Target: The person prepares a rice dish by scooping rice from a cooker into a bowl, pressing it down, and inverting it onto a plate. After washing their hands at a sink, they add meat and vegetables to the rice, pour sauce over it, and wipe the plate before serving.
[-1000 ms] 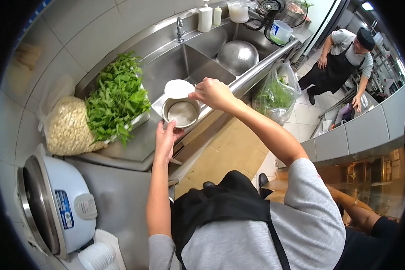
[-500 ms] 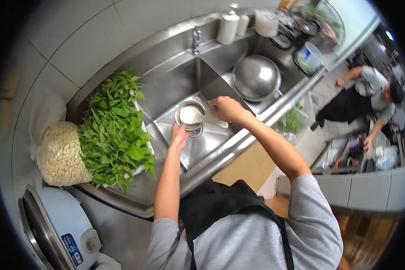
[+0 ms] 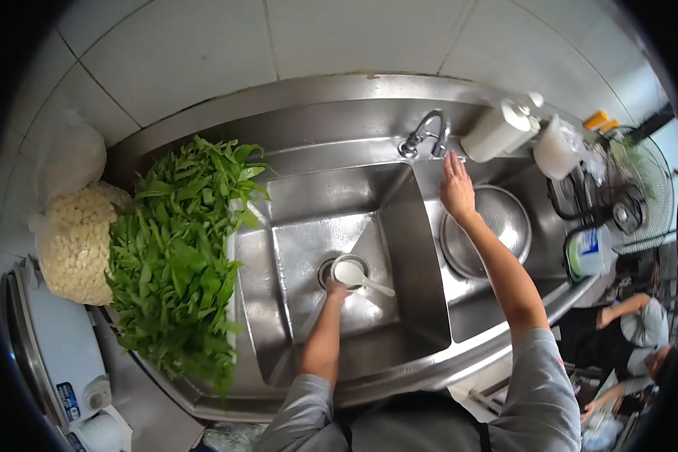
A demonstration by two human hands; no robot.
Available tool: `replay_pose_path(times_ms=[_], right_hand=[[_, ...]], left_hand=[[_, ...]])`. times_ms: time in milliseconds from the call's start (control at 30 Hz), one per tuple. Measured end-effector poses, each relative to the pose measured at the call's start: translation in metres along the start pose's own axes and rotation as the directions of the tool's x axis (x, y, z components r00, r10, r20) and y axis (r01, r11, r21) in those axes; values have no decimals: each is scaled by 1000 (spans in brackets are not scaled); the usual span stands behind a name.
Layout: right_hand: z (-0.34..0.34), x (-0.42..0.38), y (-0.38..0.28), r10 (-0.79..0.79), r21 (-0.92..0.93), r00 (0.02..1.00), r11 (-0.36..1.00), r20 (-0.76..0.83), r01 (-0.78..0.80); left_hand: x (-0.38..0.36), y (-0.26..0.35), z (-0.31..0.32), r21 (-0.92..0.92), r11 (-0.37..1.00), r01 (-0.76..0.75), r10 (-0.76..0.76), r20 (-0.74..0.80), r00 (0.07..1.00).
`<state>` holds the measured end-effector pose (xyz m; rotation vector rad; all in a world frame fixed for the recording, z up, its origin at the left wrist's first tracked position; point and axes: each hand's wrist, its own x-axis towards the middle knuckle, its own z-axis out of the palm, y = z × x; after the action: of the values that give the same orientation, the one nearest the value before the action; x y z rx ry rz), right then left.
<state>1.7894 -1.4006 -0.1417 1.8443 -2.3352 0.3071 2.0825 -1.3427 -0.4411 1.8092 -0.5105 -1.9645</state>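
Cup (image 3: 361, 262) and white spoon (image 3: 349, 273) sit low in the left sink basin (image 3: 331, 194), near the drain (image 3: 325, 272), the cup gripped by the left hand (image 3: 337, 291). By the faucet (image 3: 408, 148), the right hand (image 3: 458, 194) has fingers outstretched; whether it touches, I can't tell. I'd hold the cup level, steadying the spoon.

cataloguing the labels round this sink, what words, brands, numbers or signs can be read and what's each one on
No text is readable.
Cooker: blue label, too small and blurred to read.
Tub: blue mark, too blurred to read.
Sleeve on the right arm: small red mark, too small to tell if it is lettering.
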Motion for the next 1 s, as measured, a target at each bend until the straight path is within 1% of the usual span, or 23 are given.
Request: replay_pose_path(times_ms=[100, 167, 200, 267, 300, 333, 367, 400, 433, 467, 500, 533, 567, 600, 633, 667, 767, 800, 867, 900, 933, 967, 1000], right_hand=[[19, 37, 9, -109, -93, 991, 991, -81, 101], [27, 53, 9, -199, 38, 946, 976, -255, 215], [41, 56, 12, -188, 68, 947, 975, -262, 212], [47, 57, 11, -248, 54, 934, 961, -255, 270], [43, 55, 10, -134, 386, 990, 911, -52, 144], [45, 48, 12, -150, 395, 988, 906, -37, 152], [47, 45, 14, -153, 375, 986, 912, -60, 165], [47, 39, 13, -152, 358, 985, 918, -83, 172], [25, 26, -6, -80, 461, 992, 880, -96, 116], [9, 7, -21, 30, 599, 999, 801, -13, -16], [13, -13, -31, 88, 715, 990, 685, 109, -139], [9, -29, -48, 95, 727, 955, 629, 281, -276], [33, -38, -56, 14, 803, 849, 318, 528, -505], [36, -47, -72, -24, 787, 790, 102, 613, -608], [56, -50, -77, -120, 661, 657, -12, 744, -750], [71, -54, -81, -139, 589, 595, -84, 792, -804], [88, -69, -91, -137, 520, 543, -171, 829, -837], [80, -77, -93, -109, 569, 598, -215, 794, -794], [75, -87, -88, -68, 617, 650, -255, 757, -745], [79, -93, -83, -64, 619, 642, -207, 764, -758], [84, -97, -81, -65, 622, 637, -158, 768, -767], [90, -98, -86, 33, 557, 557, 19, 830, -830], [84, -104, -94, 82, 543, 542, 11, 836, -839]], left_hand=[[36, -23, 20, -9, 999, 40, -39, 67, 997], [51, -35, 26, -33, 996, 82, -74, 194, 978], [51, -39, 31, -58, 994, 96, -84, 178, 980], [38, -37, 44, -107, 994, 25, -34, -89, 995], [29, -30, 46, -60, 998, 34, -43, -156, 987], [39, -43, 48, -73, 996, 45, -57, -171, 984], [64, -58, 49, 183, 981, -68, 125, -319, 939], [75, -66, 48, 446, 887, -125, 325, -407, 853], [62, -56, 53, 424, 890, -167, 352, -405, 844], [42, -36, 62, 406, 890, -209, 379, -401, 834], [18, -13, 69, 134, 970, -205, 235, -284, 930], [-4, 12, 77, -144, 979, -145, 129, -119, 984], [-18, 36, 92, -276, 961, -27, 0, -97, 995], [-28, 51, 107, -400, 912, 93, -126, -55, 990], [-18, 49, 117, -552, 832, 49, 48, 161, 986], [-6, 47, 124, -690, 722, 45, 263, 334, 905], [3, 51, 144, -856, 494, 152, 266, 315, 911], [-2, 54, 138, -858, 493, 146, 270, 310, 911], [-20, 60, 128, -702, 706, 93, 352, 461, 814], [-21, 63, 130, -645, 761, 71, 225, 365, 903], [-32, 77, 137, -647, 759, 71, 228, 367, 902], [-53, 99, 144, -595, 804, -15, 151, 179, 972], [-67, 114, 149, -522, 848, -89, 88, -27, 996]])
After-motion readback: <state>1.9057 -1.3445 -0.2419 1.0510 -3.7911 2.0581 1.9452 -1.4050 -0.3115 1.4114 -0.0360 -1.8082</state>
